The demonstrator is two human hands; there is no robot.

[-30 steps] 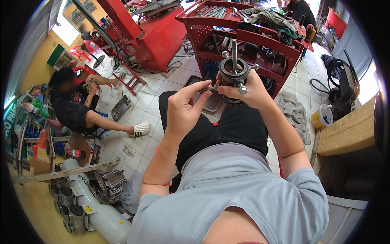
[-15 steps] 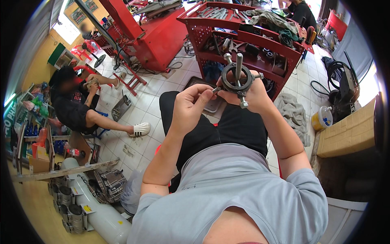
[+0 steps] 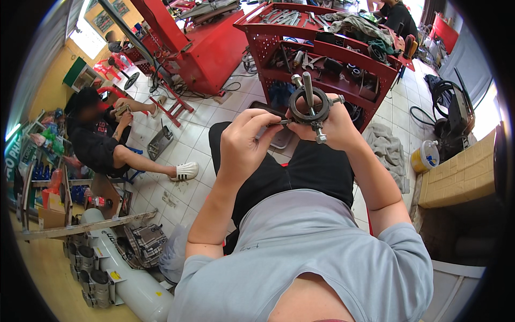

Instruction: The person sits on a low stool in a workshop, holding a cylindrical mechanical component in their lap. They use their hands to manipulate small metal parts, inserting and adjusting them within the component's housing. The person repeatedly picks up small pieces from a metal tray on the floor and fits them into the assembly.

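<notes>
Centrally, above mid-frame, the right hand (image 3: 339, 127) curls around a dark, ring-shaped metal fixture with protruding bolts (image 3: 313, 117); the left hand (image 3: 248, 138) pinches a slim metal piece (image 3: 281, 122) near it.

White tiles cover the floor (image 3: 212, 115), smudged in places. At left, a yellow wall (image 3: 60, 64) meets a bright opening (image 3: 87, 38), and a light tube (image 3: 12, 134) glows near the rim. A red cart (image 3: 257, 60) stands ahead, with a red machine (image 3: 214, 59) to its left and red chairs (image 3: 106, 70) farther back. At right, a grey-blue door (image 3: 468, 58) adjoins strong daylight (image 3: 484, 110).
</notes>
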